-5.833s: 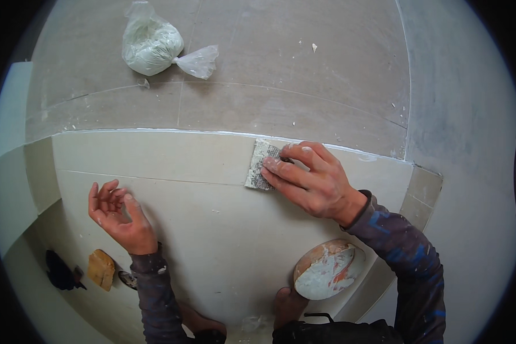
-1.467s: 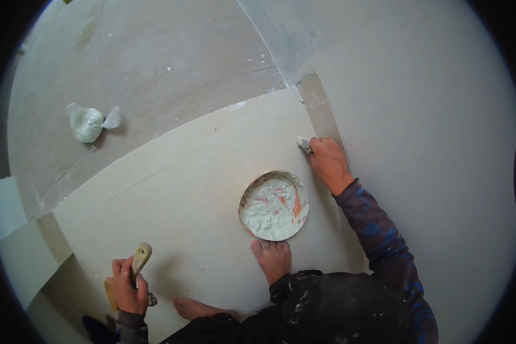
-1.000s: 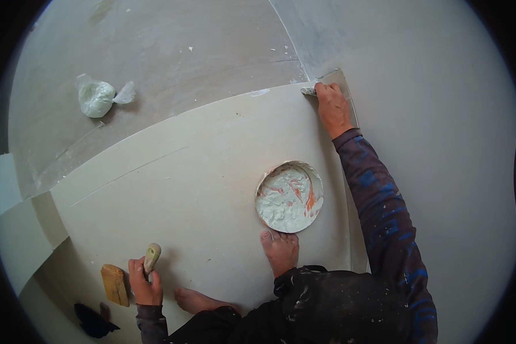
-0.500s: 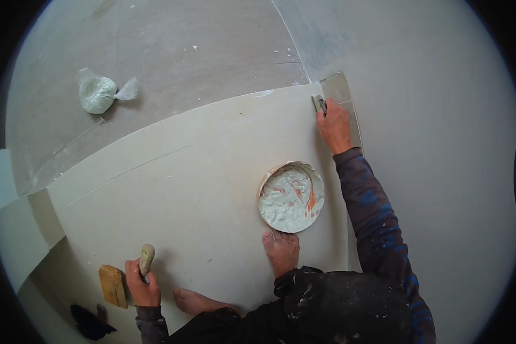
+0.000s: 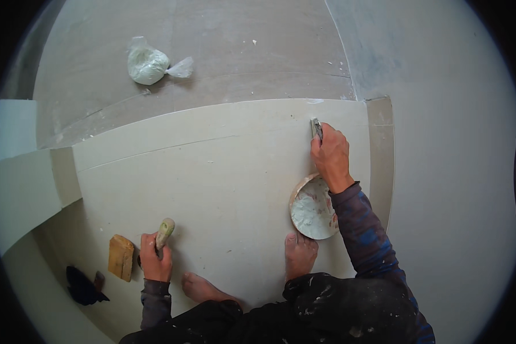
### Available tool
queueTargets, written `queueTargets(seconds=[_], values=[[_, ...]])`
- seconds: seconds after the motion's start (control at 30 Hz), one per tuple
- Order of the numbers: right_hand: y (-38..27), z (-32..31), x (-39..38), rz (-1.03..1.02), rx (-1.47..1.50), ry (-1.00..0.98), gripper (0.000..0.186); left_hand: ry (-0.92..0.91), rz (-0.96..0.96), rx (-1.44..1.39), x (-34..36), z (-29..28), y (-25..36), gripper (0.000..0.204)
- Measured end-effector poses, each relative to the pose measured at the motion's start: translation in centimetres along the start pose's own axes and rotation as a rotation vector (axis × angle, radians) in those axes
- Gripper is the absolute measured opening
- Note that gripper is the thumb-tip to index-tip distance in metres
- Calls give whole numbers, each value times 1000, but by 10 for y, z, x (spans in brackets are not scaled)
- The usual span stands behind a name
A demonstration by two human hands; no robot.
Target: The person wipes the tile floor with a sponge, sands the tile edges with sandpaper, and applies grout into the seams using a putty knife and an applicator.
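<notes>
Scraper [image 5: 316,128] sits at about one o'clock in our view, gripped in our right hand [image 5: 329,157], its blade pressed against the pale tiled floor [image 5: 223,172] close to the far edge of the tiles. Just below that hand, at about four o'clock, a round bowl [image 5: 311,211] of white paste rests on the tiles, touching our right foot [image 5: 300,255] at its lower rim. Our left hand [image 5: 155,261] is at about eight o'clock, closed around a pale wooden handle [image 5: 165,230] that stands up out of the fist; we cannot tell what tool it belongs to. Just beside it at nine o'clock lies a tan block [image 5: 121,257], and further out a dark cloth [image 5: 83,285]. Our left foot [image 5: 203,288] is flat near six o'clock. Well apart, at eleven o'clock on bare grey concrete [image 5: 258,63], lies a knotted white plastic bag [image 5: 150,63].
</notes>
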State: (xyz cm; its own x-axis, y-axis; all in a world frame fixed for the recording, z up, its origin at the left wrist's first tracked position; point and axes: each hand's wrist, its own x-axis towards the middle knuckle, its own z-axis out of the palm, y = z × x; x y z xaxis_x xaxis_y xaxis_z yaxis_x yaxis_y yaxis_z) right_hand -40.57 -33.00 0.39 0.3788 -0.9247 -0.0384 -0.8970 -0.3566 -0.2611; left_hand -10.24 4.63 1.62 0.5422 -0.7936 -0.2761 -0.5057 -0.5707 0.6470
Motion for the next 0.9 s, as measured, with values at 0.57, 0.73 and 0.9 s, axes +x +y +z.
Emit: queueTargets(seconds=[0.57,0.73,0.9], values=[[-100,30,-16,-152,140,-111,26,18,-33,-40,2,-6,-5,32],[-126,34,-14,-217,153,-121,26,45,-15,0,6,-6,-12,33],[-175,41,-10,-382,236,-142,23,84,-61,-7,9,-10,-13,33]])
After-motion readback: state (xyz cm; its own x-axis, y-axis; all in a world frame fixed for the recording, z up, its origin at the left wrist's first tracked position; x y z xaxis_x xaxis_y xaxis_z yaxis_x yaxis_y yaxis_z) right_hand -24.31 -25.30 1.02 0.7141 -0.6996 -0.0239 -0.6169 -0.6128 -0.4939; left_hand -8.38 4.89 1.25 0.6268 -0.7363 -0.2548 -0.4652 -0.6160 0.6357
